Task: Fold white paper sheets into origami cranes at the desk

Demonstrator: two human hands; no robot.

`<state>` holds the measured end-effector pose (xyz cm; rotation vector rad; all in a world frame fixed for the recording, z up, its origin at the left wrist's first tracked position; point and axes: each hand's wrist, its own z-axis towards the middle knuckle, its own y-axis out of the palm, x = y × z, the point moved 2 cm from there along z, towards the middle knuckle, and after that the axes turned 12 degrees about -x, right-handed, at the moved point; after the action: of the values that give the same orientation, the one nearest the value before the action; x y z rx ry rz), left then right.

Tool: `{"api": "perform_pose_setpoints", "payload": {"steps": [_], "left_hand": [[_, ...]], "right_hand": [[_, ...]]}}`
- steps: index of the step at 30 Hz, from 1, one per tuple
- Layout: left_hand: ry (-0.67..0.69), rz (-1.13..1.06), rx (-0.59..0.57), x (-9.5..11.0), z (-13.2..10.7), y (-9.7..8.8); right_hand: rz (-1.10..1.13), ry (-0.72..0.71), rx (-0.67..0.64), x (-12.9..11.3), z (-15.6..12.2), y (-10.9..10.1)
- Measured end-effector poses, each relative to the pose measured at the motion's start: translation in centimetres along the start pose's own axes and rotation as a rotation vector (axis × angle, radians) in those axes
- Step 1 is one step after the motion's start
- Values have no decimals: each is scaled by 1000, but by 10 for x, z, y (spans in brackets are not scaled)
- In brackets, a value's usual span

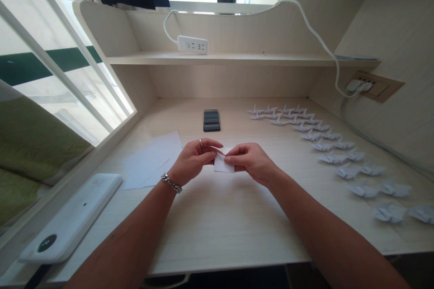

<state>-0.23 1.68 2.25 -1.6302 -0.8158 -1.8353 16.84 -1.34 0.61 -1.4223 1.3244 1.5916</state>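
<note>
A small folded piece of white paper (224,165) sits just above the light wood desk, pinched between both hands. My left hand (195,160), with a ring on one finger and a chain bracelet at the wrist, grips its left edge. My right hand (249,161) holds its upper right part between fingers and thumb. Part of the paper is hidden by my fingers. To the left of my left hand lie loose sheets of white paper (152,160).
Rows of several white origami cranes (332,158) run along the desk's right side. A dark phone (212,120) lies at the back, below a shelf with a white power strip (191,44). A white flat device (69,219) rests at the lower left, near the window.
</note>
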Motion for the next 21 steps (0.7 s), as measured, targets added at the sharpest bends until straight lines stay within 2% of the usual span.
{"api": "perform_pose_setpoints", "payload": {"steps": [4,11,21], "left_hand": [[7,-40,40,1,0,2],[23,183,140,-1,1,3],[13,165,131,-3,2,1]], "right_hand": [[-50,-75,38,0,1,0],[-275,-196,60,0,0,2],[-128,-102,28,4,1,4]]}}
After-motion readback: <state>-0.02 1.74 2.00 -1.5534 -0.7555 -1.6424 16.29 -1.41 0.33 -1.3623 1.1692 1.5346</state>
